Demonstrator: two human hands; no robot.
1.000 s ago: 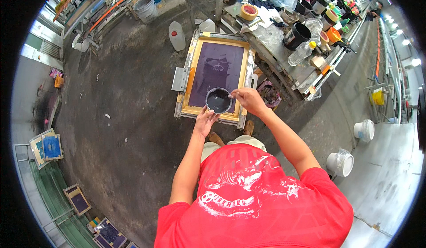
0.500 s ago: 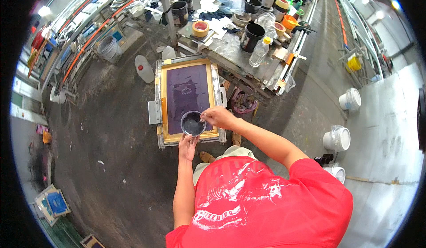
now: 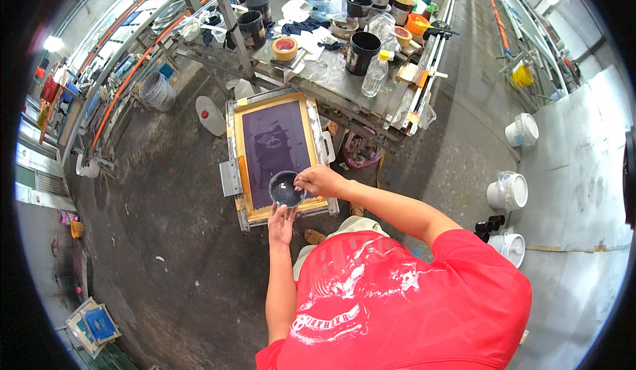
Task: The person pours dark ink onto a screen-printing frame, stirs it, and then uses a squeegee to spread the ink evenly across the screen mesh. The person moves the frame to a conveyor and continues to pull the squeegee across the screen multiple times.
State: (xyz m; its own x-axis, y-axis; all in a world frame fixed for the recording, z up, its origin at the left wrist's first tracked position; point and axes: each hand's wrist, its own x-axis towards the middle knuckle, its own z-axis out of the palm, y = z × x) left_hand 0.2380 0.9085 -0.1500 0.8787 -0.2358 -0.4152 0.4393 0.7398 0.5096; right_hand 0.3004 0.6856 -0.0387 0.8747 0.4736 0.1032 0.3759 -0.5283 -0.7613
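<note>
By the curled fingers of the left hand (image 3: 281, 223), the dark cup (image 3: 277, 186) is held above the purple screen (image 3: 267, 148); those of the right hand (image 3: 321, 182) are bunched at the cup's rim, on what cannot be told. Since half a second ago, this hold is little changed: handling seems continued.

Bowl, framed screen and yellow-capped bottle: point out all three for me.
Bowl (image 3: 270, 188): head view, on the left side of its rim.
Framed screen (image 3: 271, 155): head view, on its dark purple panel.
Yellow-capped bottle (image 3: 375, 78): head view, on its clear body, below the cap.
</note>
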